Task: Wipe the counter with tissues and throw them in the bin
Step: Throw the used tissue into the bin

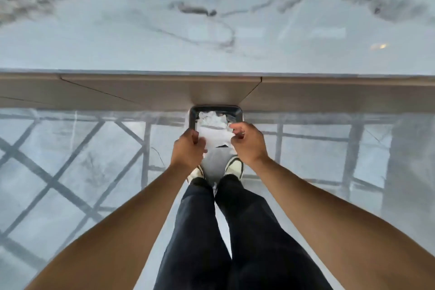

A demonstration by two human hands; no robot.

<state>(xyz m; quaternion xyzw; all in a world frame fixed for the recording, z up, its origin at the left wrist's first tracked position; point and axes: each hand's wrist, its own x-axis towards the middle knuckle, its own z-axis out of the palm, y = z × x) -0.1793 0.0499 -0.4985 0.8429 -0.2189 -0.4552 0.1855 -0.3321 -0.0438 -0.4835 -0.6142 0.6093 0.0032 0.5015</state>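
Two hands pinching one white tissue [215,135] over the open bin [193,115]: left hand [188,148] gripping its left edge, right hand [247,142] its right. More crumpled tissues [211,119] already inside the bin, just below the marble counter [141,37], above the tiled floor [70,160].

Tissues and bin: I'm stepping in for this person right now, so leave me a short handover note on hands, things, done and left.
Left hand: shut on one side of the tissue.
Right hand: shut on its other side.
The tissue is held stretched between both hands, above the bin on the floor against the cabinet front; crumpled tissues already lie inside.
Counter: no tissue on the visible part; whether it is fully wiped cannot be told.
Left: drop this tissue in the bin.
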